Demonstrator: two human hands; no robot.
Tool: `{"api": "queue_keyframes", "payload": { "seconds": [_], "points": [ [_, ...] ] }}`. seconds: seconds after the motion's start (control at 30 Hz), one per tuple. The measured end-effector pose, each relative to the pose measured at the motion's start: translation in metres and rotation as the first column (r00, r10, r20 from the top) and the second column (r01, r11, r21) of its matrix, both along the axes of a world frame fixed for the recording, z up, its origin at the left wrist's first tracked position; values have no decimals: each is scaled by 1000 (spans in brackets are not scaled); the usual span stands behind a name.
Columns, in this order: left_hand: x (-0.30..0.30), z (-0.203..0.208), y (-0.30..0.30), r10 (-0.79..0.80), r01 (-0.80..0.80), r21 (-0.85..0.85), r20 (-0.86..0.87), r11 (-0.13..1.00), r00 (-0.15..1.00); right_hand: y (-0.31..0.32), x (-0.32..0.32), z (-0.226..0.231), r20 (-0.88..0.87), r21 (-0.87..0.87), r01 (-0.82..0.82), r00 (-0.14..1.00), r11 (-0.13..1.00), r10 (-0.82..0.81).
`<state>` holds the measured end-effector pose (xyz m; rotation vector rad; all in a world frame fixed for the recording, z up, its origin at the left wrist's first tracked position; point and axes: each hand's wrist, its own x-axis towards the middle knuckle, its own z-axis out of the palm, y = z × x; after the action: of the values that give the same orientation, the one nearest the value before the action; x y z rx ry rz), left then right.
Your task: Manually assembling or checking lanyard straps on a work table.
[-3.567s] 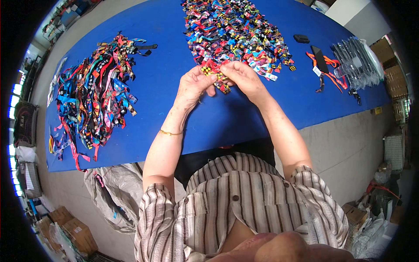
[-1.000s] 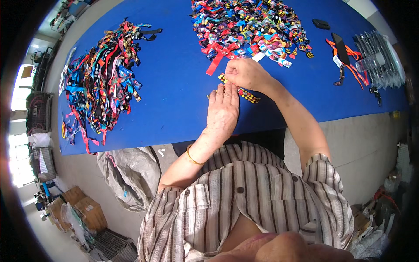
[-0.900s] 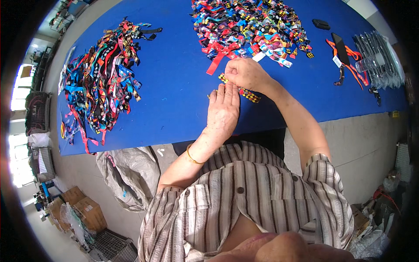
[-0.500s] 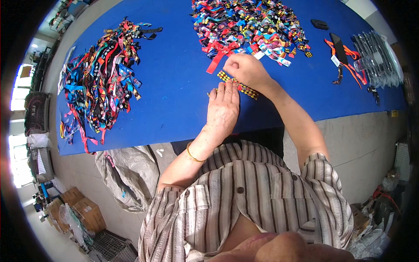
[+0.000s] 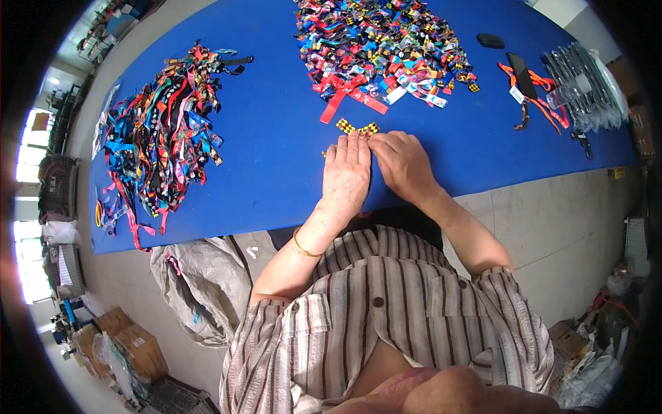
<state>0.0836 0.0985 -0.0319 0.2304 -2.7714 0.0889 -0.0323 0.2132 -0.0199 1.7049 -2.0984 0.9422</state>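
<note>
A yellow-and-black checkered ribbon strip [image 5: 358, 128] lies on the blue table [image 5: 276, 159], its end showing just past my fingertips. My left hand [image 5: 347, 176] lies flat on the table with its fingers pressing on the strip. My right hand [image 5: 402, 161] sits right beside it, fingers curled down on the same strip. A red ribbon [image 5: 345, 93] lies just beyond the strip, at the edge of a big pile of colourful ribbons [image 5: 386, 45]. How far the strip runs under my hands is hidden.
A second heap of colourful ribbons [image 5: 162, 131] lies at the left of the table. At the right lie orange straps [image 5: 538, 93], a dark phone-like slab [image 5: 518, 66] and clear plastic bags [image 5: 586, 86]. A grey sack [image 5: 200, 283] and cardboard boxes [image 5: 131, 341] sit on the floor.
My two hands have come down side by side and flattened onto the checkered strip on the table; earlier they held it up near the big pile.
</note>
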Motion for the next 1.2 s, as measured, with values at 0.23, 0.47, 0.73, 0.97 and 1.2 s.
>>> {"api": "queue_keyframes", "payload": {
  "seconds": [0.23, 0.47, 0.73, 0.97, 1.2],
  "points": [
    [-1, 4, 1, 37, -34, 50, -65, 998, 997, 7, 10, -4, -41, 9, 32, 999, 999, -32],
    [-2, 1, -3, 13, 22, 187, -183, 982, 983, 8, 11, -3, -3, 5, 58, 998, 998, -58],
    [-2, 6, -2, 37, 0, 247, -143, 969, 989, 8, 7, -1, 10, -28, 49, 999, 998, -49],
    [-2, 6, -2, 25, -4, 258, -79, 966, 997, 7, 0, 5, 83, -54, 26, 996, 998, -22],
    [-2, 8, 0, 52, -41, 158, -63, 987, 997, -27, -29, 13, 137, 6, 54, 989, 999, -55]
  ]
}}
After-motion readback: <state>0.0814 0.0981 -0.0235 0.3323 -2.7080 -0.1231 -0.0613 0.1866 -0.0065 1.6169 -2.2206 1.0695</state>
